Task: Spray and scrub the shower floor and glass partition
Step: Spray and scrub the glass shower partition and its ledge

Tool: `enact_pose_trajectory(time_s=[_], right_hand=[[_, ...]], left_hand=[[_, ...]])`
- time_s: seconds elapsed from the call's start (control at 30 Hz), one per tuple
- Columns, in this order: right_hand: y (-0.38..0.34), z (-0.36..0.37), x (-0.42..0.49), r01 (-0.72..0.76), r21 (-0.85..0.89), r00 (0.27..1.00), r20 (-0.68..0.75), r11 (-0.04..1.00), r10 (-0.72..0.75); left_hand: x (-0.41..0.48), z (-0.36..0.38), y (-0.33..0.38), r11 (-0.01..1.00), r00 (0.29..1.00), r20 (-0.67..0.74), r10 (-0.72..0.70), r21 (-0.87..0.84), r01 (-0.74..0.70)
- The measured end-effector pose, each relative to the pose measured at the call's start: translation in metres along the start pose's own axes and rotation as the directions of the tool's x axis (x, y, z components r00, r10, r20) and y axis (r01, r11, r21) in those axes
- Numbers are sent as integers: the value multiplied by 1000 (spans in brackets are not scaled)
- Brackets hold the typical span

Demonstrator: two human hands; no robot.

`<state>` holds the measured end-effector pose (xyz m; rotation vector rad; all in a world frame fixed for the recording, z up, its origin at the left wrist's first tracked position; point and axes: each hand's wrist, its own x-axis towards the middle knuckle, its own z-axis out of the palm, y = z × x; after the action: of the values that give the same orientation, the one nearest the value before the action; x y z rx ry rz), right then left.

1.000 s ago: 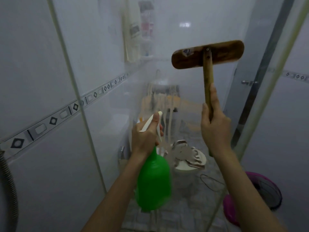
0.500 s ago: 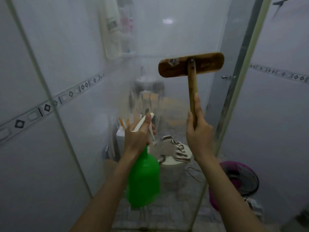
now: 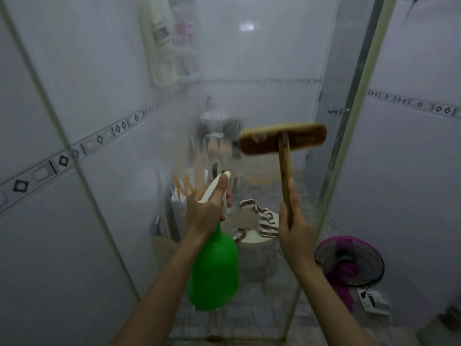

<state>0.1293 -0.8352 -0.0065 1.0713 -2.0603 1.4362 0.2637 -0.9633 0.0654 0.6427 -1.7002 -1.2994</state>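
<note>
Left hand (image 3: pixel 207 211): my fingers grip the green spray bottle (image 3: pixel 214 270).
Right hand (image 3: pixel 295 228): my fingers grip the scrub brush (image 3: pixel 283 139), raised against the glass partition (image 3: pixel 249 71).

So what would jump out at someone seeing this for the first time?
The bright green spray bottle at centre, gripped at its neck by the left hand. Right of it the right hand holds a wooden scrub brush raised before the streaked glass partition. A pink fan stands at lower right.
</note>
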Motion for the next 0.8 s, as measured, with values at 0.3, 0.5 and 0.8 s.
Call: enact_pose_trajectory(time_s=[0.3, 0.5, 0.8], right_hand=[[-11, -5, 34, 47, -16, 999, -6, 999, -47], [37, 9, -84, -159, -29, 968, 191, 987, 162], [6, 7, -16, -40, -52, 997, 65, 998, 44]], left_hand=[[-6, -6, -2, 1000, 1000, 1, -14, -11, 14], [-2, -19, 0, 996, 997, 39, 66, -68, -64], [-9, -25, -2, 997, 998, 37, 45, -57, -43]])
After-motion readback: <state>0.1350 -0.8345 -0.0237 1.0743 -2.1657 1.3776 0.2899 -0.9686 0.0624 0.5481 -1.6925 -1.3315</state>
